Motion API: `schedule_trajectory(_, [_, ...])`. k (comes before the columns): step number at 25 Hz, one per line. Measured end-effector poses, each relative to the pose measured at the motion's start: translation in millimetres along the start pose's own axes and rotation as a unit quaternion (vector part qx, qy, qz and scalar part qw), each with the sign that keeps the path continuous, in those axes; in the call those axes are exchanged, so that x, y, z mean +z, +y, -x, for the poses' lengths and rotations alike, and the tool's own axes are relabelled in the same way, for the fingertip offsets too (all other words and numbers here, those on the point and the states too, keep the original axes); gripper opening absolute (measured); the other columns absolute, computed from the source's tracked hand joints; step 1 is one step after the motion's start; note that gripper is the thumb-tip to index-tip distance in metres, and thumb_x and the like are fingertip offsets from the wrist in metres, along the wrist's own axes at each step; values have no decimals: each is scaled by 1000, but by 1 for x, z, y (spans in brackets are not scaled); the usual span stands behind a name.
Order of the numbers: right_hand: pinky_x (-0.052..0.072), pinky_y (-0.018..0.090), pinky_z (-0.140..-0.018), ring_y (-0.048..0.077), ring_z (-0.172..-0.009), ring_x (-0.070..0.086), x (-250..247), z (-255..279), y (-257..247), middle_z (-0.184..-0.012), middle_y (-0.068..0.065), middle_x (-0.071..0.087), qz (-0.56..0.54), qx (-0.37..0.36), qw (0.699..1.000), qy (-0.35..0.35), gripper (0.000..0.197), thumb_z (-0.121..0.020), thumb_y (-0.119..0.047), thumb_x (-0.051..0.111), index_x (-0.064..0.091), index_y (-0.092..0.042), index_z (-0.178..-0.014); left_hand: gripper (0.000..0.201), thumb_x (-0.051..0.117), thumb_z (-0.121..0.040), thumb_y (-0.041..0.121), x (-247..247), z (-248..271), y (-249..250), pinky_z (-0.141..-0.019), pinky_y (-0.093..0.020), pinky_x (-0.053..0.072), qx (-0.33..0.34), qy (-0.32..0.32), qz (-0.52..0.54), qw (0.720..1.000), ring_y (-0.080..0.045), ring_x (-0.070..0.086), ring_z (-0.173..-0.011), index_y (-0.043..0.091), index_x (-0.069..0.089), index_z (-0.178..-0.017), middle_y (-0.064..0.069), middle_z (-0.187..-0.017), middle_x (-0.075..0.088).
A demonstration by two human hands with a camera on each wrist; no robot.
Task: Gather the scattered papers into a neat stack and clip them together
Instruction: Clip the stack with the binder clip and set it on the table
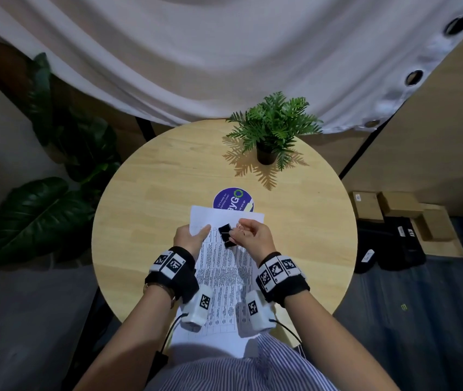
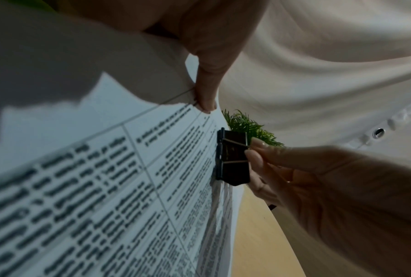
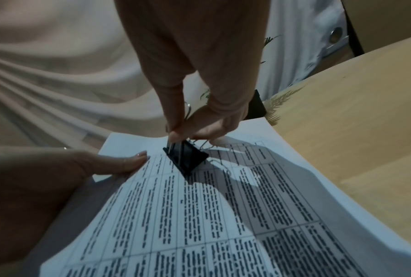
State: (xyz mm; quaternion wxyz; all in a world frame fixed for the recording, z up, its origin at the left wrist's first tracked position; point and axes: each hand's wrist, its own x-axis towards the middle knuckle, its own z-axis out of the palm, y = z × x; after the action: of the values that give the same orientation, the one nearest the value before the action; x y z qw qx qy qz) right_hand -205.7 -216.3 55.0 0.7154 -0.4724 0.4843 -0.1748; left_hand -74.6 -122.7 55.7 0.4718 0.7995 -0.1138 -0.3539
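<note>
A stack of printed papers (image 1: 222, 277) lies over the near part of the round wooden table (image 1: 145, 193), its far end lifted. My left hand (image 1: 195, 237) grips the stack's upper left corner, thumb (image 2: 207, 93) on top and the fingers hidden beneath. My right hand (image 1: 238, 231) pinches the wire handles of a black binder clip (image 1: 226, 235). In the right wrist view the binder clip (image 3: 186, 155) stands mouth down on the top sheet (image 3: 223, 215), a little in from the far edge. The clip does not straddle an edge.
A small potted fern (image 1: 272, 136) stands at the table's far right. A round purple sticker (image 1: 231, 197) shows just beyond the papers. A white curtain (image 1: 224, 52) hangs behind. Cardboard boxes (image 1: 399, 210) sit on the floor at right, large leaves (image 1: 44, 210) at left.
</note>
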Motion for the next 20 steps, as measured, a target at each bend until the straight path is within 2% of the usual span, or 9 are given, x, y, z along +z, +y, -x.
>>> schedule_trajectory(2, [61, 26, -72, 25, -99, 63, -4, 1, -4, -113, 23, 57, 46, -25, 999, -16, 46, -79, 11, 67, 51, 7, -121, 32, 62, -88, 20, -4, 0, -1, -87, -37, 50, 7, -11, 6, 1000, -32, 65, -99, -1, 65, -113, -19, -111, 69])
schedule_trajectory(3, [60, 31, -79, 23, -100, 64, -6, 2, -8, -112, 21, 61, 108, -62, 992, -20, 45, -77, 8, 70, 54, 4, -120, 33, 61, -89, 19, -7, 1, -1, -85, -34, 48, 9, -18, 9, 1000, -29, 64, -98, -2, 64, -115, -17, -110, 68])
schedule_trajectory(4, [57, 34, -84, 20, -98, 65, -8, 4, -12, -108, 14, 64, 201, -110, 973, -19, 45, -75, 3, 74, 58, -1, -117, 34, 60, -90, 18, -10, 3, -1, -85, -31, 45, 10, -27, 16, 999, -26, 62, -97, -2, 62, -118, -15, -110, 66])
schedule_trajectory(7, [51, 32, -89, 14, -101, 61, -15, 9, -31, -109, -2, 68, 451, -194, 870, -38, 47, -71, -21, 81, 64, -16, -114, 37, 60, -91, 17, -21, 4, -3, -90, -32, 44, 15, -66, 48, 997, -28, 62, -105, -2, 59, -123, -14, -114, 65])
schedule_trajectory(10, [55, 37, -84, 24, -97, 66, -16, 8, -51, -105, 6, 71, 530, -164, 829, -71, 35, -71, -20, 77, 68, -10, -103, 35, 61, -90, 17, -29, 4, -7, -88, -34, 46, 22, -77, 56, 995, -31, 64, -101, -3, 61, -118, -14, -105, 68])
schedule_trajectory(14, [57, 36, -82, 22, -91, 68, -13, 16, -83, -99, 7, 73, 570, -147, 799, -123, 32, -72, -22, 78, 71, -9, -100, 34, 65, -87, 19, -30, 5, -9, -95, -49, 49, 22, -65, 96, 993, -37, 64, -103, -1, 64, -114, -23, -109, 69])
schedule_trajectory(16, [56, 37, -79, 24, -86, 67, -9, 19, -98, -93, 9, 72, 579, -164, 790, -121, 33, -70, -24, 80, 70, -6, -95, 28, 65, -86, 20, -30, 6, -10, -88, -47, 51, 24, -68, 101, 992, -34, 65, -93, 1, 68, -106, -19, -98, 70])
schedule_trajectory(18, [54, 32, -74, 22, -82, 66, -7, 19, -112, -88, 7, 70, 567, -172, 799, -101, 36, -67, -22, 83, 69, -3, -94, 19, 66, -85, 20, -29, 9, -10, -80, -43, 52, 33, -67, 104, 992, -31, 65, -86, 4, 70, -95, -17, -89, 68])
schedule_trajectory(20, [51, 27, -70, 21, -79, 65, -8, 17, -122, -84, 6, 68, 554, -188, 805, -94, 41, -62, -20, 87, 68, -2, -94, 19, 67, -84, 21, -29, 12, -10, -81, -45, 54, 35, -68, 115, 990, -33, 66, -86, 3, 70, -91, -19, -88, 69])
